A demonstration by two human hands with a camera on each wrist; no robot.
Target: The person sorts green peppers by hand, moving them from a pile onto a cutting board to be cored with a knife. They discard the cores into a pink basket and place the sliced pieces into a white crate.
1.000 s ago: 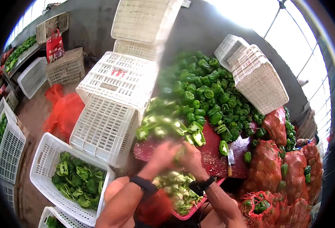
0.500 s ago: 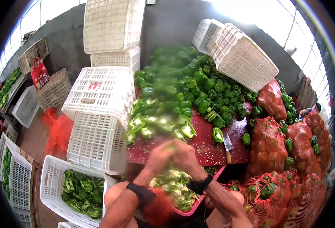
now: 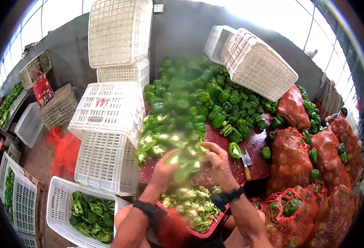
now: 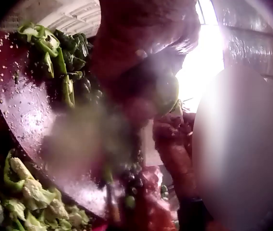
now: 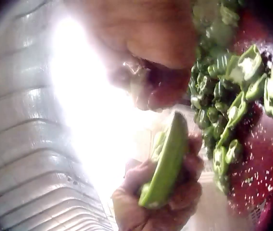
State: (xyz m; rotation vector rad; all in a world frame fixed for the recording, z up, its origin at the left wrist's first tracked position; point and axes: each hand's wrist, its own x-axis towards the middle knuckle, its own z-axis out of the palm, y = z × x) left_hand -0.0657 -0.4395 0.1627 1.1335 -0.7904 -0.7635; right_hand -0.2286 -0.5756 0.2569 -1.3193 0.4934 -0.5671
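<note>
My left hand grips a split green bell pepper, its cut edge facing out, over the front of the red tabletop. My right hand is a short way to the right, thumb and fingers bent together. A small pale green piece of pepper shows at its fingertips. Cut pepper halves lie just beyond the hands, partly blurred in the head view. Below the hands, a pink-rimmed tub holds pale pepper cores.
Whole green peppers are heaped behind the cut ones. A knife lies on the table at right, beside a pepper half. White crates stack at left; another crate holds cut peppers. Red mesh sacks crowd the right.
My hands were together at the table's front edge; now they are apart, the left with the split pepper and the right further right. The head view has shifted slightly.
</note>
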